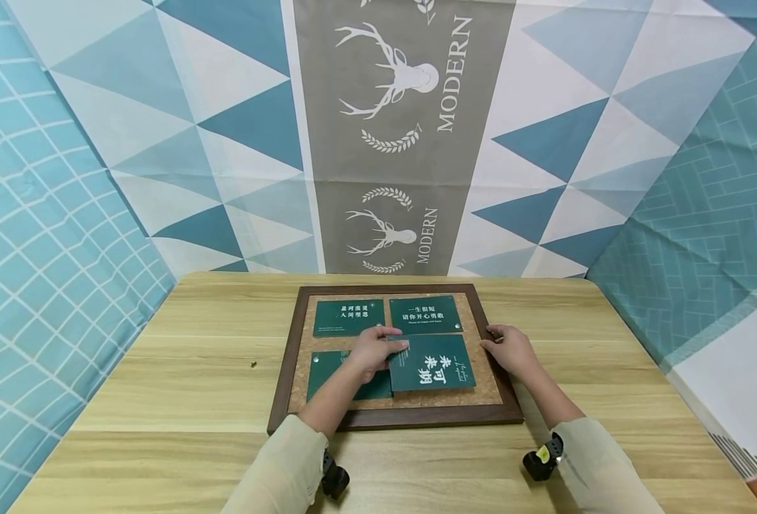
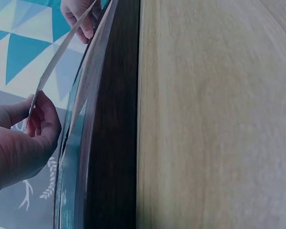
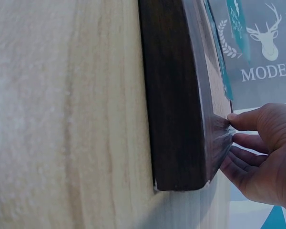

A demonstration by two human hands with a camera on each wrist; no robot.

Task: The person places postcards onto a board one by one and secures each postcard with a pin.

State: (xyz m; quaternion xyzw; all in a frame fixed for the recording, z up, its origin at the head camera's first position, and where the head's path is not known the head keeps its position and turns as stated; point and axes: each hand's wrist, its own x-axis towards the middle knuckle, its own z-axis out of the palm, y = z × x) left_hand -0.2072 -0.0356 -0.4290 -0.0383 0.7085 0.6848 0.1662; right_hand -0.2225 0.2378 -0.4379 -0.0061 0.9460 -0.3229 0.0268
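My left hand [image 1: 371, 351] pinches a green card [image 1: 439, 364] with white Chinese lettering by its left edge. In the left wrist view the card [image 2: 55, 59] is raised at a slant over the board. Beneath it is a cork board [image 1: 300, 371] with a dark brown wooden frame [image 1: 430, 417]. My right hand [image 1: 512, 348] grips the frame's right side, thumb at the upper face and fingers at the outer edge, as the right wrist view shows. Under my left hand and wrist lies another green card [image 1: 326, 368], partly hidden.
Two more green cards, an upper left one [image 1: 349, 318] and an upper right one [image 1: 426, 314], lie on the cork with small pins at corners. The board rests on a wooden table [image 1: 211, 371]. A small dark speck [image 1: 253, 364] lies left of it. A patterned cloth [image 1: 237, 143] hangs behind.
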